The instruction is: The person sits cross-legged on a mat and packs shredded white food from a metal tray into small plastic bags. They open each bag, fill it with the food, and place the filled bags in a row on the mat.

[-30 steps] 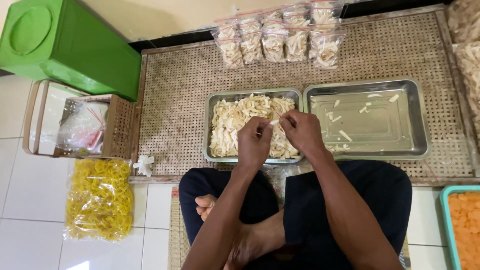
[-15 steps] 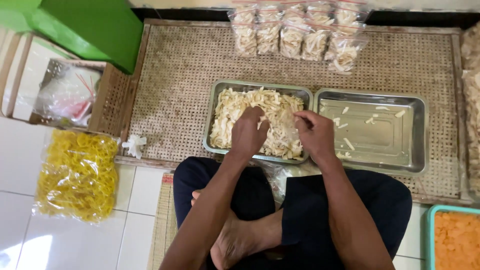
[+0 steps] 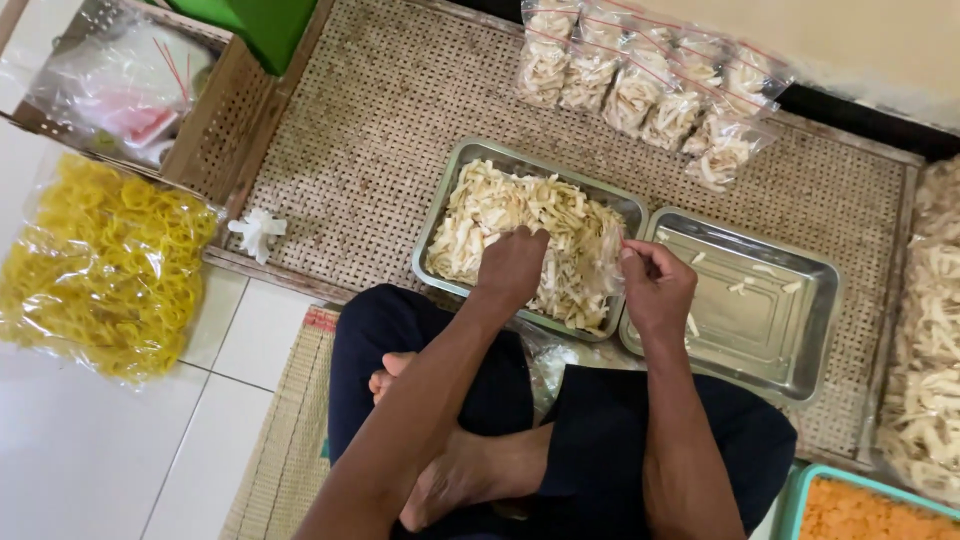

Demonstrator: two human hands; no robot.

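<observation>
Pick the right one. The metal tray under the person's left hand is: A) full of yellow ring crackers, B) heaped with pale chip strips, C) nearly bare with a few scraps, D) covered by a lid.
B: the left hand rests on a metal tray heaped with pale chip strips; the nearly bare tray lies to its right.

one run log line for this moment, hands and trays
left hand: in chips of full steel tray | right hand: holds clear plastic bag | second steel tray: nearly empty
</observation>
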